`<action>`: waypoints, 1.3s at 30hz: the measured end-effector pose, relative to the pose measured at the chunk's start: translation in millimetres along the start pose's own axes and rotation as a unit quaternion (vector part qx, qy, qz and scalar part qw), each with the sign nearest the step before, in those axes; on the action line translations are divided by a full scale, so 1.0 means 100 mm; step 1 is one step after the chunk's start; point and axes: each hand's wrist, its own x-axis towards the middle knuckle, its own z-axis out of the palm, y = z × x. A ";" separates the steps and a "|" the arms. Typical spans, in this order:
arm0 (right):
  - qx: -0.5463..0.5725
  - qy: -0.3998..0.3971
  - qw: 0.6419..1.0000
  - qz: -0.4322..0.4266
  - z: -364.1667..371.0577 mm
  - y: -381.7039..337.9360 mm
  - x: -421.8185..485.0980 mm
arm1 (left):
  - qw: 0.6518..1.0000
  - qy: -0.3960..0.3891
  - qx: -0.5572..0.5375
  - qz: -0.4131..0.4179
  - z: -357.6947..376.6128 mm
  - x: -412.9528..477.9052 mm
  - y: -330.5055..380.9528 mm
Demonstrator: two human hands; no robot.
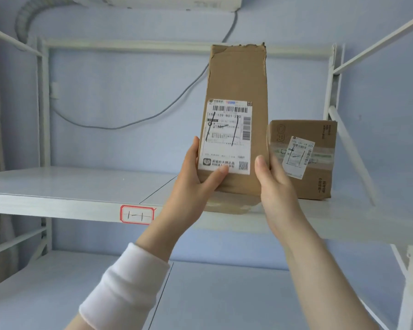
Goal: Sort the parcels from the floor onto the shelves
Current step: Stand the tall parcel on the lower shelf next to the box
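Observation:
A tall brown cardboard parcel (237, 79) with a white shipping label stands upright on the upper white shelf (57, 189). My left hand (196, 177) grips its lower left side, thumb across the label's bottom edge. My right hand (274, 177) holds its lower right edge. Just to the right, a smaller brown box (320, 177) with a tilted white label and tape sits on the same shelf, close beside the tall parcel.
A red-bordered tag (137, 214) is stuck on the shelf's front edge. A lower shelf (224, 294) lies below. White metal uprights (42, 103) frame the rack. A grey cable (153, 115) hangs on the blue wall behind.

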 end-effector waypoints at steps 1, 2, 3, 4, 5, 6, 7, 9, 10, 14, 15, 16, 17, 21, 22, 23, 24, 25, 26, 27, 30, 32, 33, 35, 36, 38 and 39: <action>-0.008 0.004 1.000 -0.005 0.02 0.00 0.11 | 1.000 -0.003 -0.001 0.007 -0.03 0.10 -0.01; -0.012 0.007 1.000 -0.008 0.04 -0.01 0.21 | 1.000 -0.007 -0.001 0.013 -0.07 0.20 -0.03; -0.014 0.008 1.000 -0.011 0.06 0.00 0.31 | 1.000 -0.012 -0.003 0.018 -0.09 0.30 -0.04; -0.013 0.009 1.000 -0.013 0.08 0.02 0.40 | 1.000 -0.015 -0.007 0.024 -0.12 0.39 -0.07; -0.012 0.011 1.000 -0.015 0.10 0.04 0.48 | 0.999 -0.015 -0.011 0.032 -0.14 0.48 -0.10; -0.014 0.012 1.000 -0.018 0.12 0.06 0.55 | 0.999 -0.013 -0.016 0.040 -0.15 0.56 -0.13; -0.018 0.014 0.999 -0.022 0.14 0.10 0.63 | 0.999 -0.011 -0.021 0.048 -0.17 0.64 -0.17; -0.024 0.020 0.999 -0.026 0.17 0.19 0.76 | 0.998 -0.012 -0.028 0.055 -0.19 0.79 -0.26; -0.025 0.023 0.999 -0.026 0.17 0.25 0.82 | 0.998 -0.016 -0.034 0.052 -0.20 0.85 -0.33; -0.046 0.024 0.999 -0.016 0.15 0.57 0.97 | 0.997 -0.041 -0.057 0.038 -0.19 1.01 -0.64; -0.053 0.025 0.998 -0.012 0.13 0.66 0.99 | 0.997 -0.047 -0.060 0.033 -0.18 1.03 -0.72; -0.061 0.027 0.998 -0.008 0.11 0.73 1.01 | 0.996 -0.051 -0.063 0.028 -0.18 1.05 -0.79; -0.069 0.029 0.997 -0.005 0.09 0.80 1.02 | 0.996 -0.055 -0.064 0.024 -0.17 1.07 -0.87; -0.093 0.020 0.995 0.002 -0.01 1.02 1.05 | 0.996 -0.070 -0.061 0.002 -0.09 1.10 -1.13; -0.097 0.018 0.995 0.003 -0.04 1.07 1.05 | 0.995 -0.075 -0.059 -0.003 -0.06 1.10 -1.18; -0.103 0.014 0.995 0.005 -0.08 1.11 1.05 | 0.995 -0.079 -0.055 -0.008 -0.04 1.11 -1.22; -0.111 0.009 0.994 0.008 -0.12 1.16 1.06 | 0.995 -0.082 -0.049 -0.010 -0.02 1.12 -1.27; -0.122 0.006 0.992 0.014 -0.16 1.20 1.06 | 0.995 -0.086 -0.040 -0.011 0.00 1.13 -1.31; -0.133 0.001 0.991 0.020 -0.21 1.24 1.07 | 0.995 -0.092 -0.029 -0.012 0.02 1.15 -1.35; -0.147 -0.005 0.989 0.027 -0.24 1.29 1.08 | 0.995 -0.098 -0.016 -0.016 0.03 1.16 -1.38; -0.187 -0.025 0.981 0.045 -0.34 1.37 1.13 | 0.992 -0.117 0.022 -0.033 0.05 1.21 -1.48; -0.191 -0.039 0.978 0.070 -0.41 1.41 1.18 | 0.988 -0.140 0.049 -0.049 0.06 1.26 -1.54; -0.190 -0.045 0.977 0.086 -0.45 1.43 1.20 | 0.984 -0.154 0.063 -0.058 0.06 1.29 -1.57; -0.194 -0.059 0.972 0.116 -0.51 1.49 1.24 | 0.976 -0.179 0.094 -0.076 0.07 1.35 -1.64; -0.199 -0.066 0.969 0.127 -0.53 1.52 1.26 | 0.972 -0.190 0.110 -0.083 0.07 1.39 -1.68; -0.209 -0.077 0.964 0.146 -0.57 1.57 1.30 | 0.964 -0.206 0.139 -0.099 0.07 1.46 -1.76; -0.213 -0.082 0.961 0.155 -0.58 1.60 1.33 | 0.960 -0.209 0.151 -0.108 0.06 1.50 -1.80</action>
